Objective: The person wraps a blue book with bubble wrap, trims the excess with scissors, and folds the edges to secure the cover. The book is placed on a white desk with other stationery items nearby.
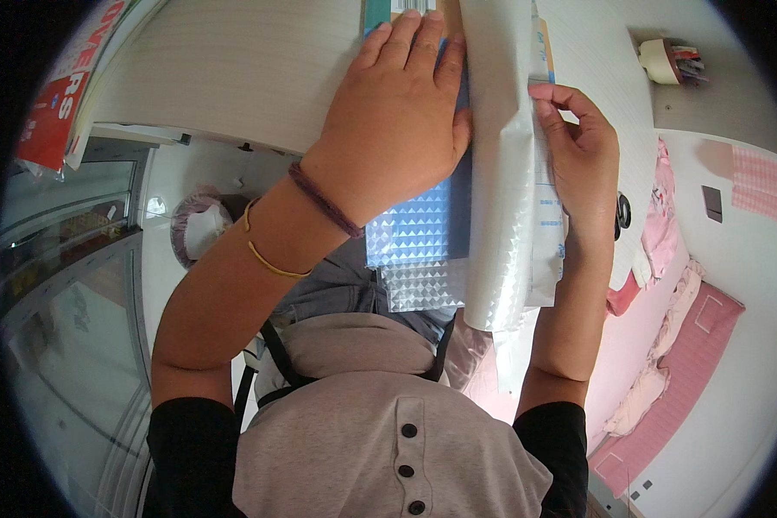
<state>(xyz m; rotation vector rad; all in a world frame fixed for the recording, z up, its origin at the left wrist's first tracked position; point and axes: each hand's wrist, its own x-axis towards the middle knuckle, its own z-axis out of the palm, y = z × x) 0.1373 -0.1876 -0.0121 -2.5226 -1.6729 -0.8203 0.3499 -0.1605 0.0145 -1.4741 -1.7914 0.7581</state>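
Note:
My left hand [398, 110] lies palm down with fingers apart on a blue-covered book [454, 223], which bears a barcode near its far end. Clear film with an embossed diamond pattern [424, 285] spreads over the cover and sticks out past its near edge. To the right, a loosely curled part of the film [500, 259] runs lengthwise along the book. Beside that curl is a white backing sheet [545, 239] with blue print. Between thumb and forefinger, my right hand [579, 142] pinches the edge of the film or its backing; which layer I cannot tell.
The book rests on a pale wood-grain table [233, 78]. Black looped handles, apparently scissors [623, 215], lie by my right wrist. Books or magazines [55, 123] stand at far left. A cream pot [659, 61] sits at far right, and a pink bed [673, 382] lies beyond.

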